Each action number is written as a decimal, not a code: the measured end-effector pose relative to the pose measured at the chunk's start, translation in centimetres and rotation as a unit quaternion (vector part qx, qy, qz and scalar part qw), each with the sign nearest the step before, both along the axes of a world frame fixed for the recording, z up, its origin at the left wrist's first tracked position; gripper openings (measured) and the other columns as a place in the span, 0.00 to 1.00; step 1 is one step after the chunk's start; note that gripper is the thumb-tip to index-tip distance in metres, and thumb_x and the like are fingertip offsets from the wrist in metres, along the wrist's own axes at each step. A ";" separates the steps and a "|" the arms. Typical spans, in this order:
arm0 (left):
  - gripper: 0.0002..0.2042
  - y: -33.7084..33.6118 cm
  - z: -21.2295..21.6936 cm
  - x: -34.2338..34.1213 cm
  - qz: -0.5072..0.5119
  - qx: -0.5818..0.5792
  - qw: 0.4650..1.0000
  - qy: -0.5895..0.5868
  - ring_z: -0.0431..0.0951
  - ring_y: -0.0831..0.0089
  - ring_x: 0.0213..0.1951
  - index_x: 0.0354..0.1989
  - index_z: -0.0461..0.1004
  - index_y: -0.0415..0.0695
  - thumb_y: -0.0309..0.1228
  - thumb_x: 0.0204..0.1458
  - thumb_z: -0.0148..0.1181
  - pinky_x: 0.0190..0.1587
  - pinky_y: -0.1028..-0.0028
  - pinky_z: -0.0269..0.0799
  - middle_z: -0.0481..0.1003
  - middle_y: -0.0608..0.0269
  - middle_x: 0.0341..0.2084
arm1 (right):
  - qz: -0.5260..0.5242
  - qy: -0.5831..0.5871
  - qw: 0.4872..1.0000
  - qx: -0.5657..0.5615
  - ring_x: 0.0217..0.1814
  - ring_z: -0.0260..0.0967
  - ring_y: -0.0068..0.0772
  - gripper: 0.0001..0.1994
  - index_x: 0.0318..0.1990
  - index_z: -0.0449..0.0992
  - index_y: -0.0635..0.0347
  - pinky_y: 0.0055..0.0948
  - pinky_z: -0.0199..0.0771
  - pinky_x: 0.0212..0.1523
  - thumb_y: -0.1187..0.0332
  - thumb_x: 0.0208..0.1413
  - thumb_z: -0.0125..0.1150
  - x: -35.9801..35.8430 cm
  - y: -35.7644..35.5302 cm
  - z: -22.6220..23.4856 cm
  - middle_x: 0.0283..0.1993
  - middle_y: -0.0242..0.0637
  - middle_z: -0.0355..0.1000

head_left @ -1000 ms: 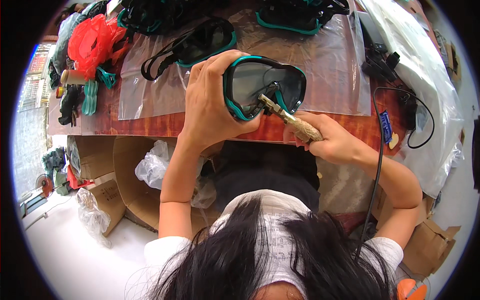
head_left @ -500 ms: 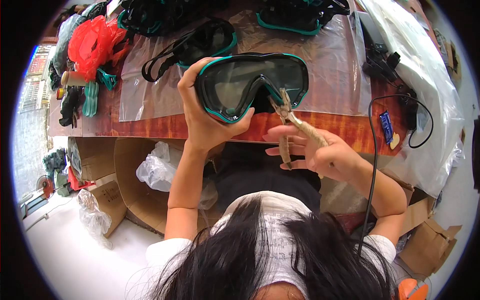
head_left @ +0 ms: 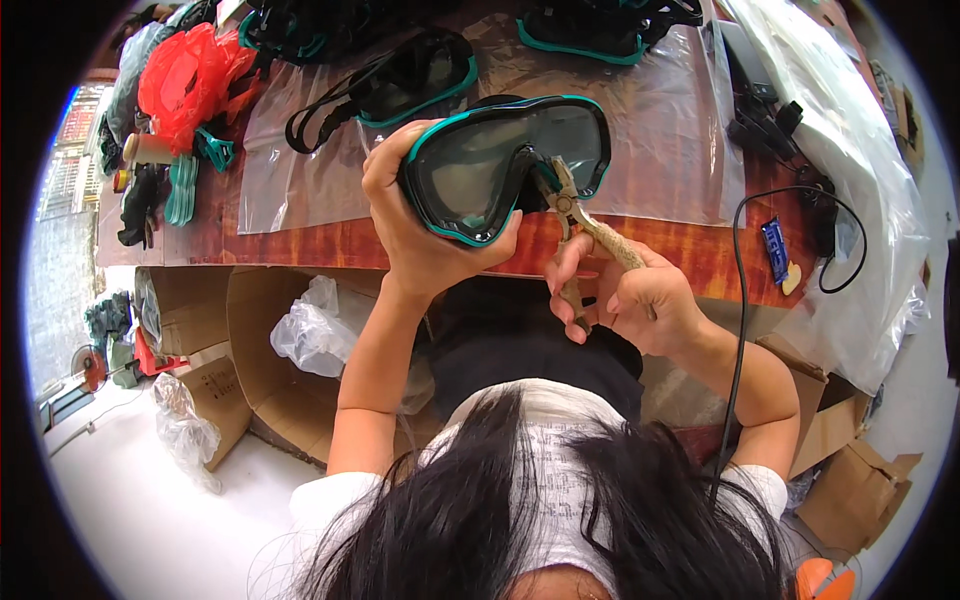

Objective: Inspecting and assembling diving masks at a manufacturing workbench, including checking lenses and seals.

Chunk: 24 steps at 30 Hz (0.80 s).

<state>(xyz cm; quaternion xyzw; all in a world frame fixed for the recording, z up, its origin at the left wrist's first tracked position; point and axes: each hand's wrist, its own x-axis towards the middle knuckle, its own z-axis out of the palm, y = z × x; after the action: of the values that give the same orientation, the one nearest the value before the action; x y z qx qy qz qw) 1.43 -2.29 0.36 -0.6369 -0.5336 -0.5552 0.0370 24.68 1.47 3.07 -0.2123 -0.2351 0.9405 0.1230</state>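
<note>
Goggles (head_left: 505,165), teal-rimmed with a dark lens, are raised above the table (head_left: 340,240) edge, clamped in the left hand (head_left: 425,235) by their left side. Pliers (head_left: 580,235) with tan handles sit gripped in the right hand (head_left: 635,300), their open tips at the nose bridge of the mask. Another dive mask (head_left: 415,75) lies on clear plastic sheeting (head_left: 300,165) behind

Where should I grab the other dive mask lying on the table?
Take the black-and-teal dive mask by its teal frame edge, reaching from the near side. The frame looks stiff and faces the table's front edge, while its black strap looks floppy and loops off leftward.
</note>
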 end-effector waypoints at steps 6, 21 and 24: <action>0.44 0.0 0.5 -0.2 -0.004 0.011 1.000 0.003 0.70 0.61 0.50 0.57 0.57 0.40 0.30 0.28 0.75 0.55 0.64 0.65 0.67 0.53 0.49 | 0.013 -0.009 0.999 0.044 0.40 0.69 0.43 0.24 0.42 0.68 0.69 0.38 0.74 0.36 0.73 0.28 0.49 -0.1 0.4 -0.2 0.45 0.49 0.64; 0.48 0.6 -0.2 0.5 0.039 0.006 0.986 -0.161 0.63 0.58 0.58 0.61 0.52 0.40 0.34 0.30 0.76 0.63 0.59 0.57 0.61 0.51 0.55 | -0.193 -0.353 0.496 0.770 0.54 0.68 0.40 0.21 0.47 0.74 0.61 0.35 0.69 0.52 0.62 0.48 0.71 0.7 5.3 -6.1 0.50 0.38 0.71; 0.52 1.2 -1.7 4.9 0.023 0.009 0.976 -0.218 0.63 0.57 0.59 0.63 0.48 0.41 0.43 0.32 0.80 0.62 0.58 0.57 0.60 0.49 0.56 | -0.261 -0.133 0.915 0.277 0.46 0.72 0.26 0.17 0.50 0.71 0.62 0.25 0.73 0.43 0.68 0.54 0.67 -2.4 2.2 -4.4 0.47 0.33 0.73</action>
<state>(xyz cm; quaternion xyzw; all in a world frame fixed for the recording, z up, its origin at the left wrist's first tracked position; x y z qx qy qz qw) 6.36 -1.14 -1.33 -0.4880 -0.5386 -0.6841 -0.0620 22.28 3.70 -1.34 -0.3465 -0.4367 0.7350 0.3860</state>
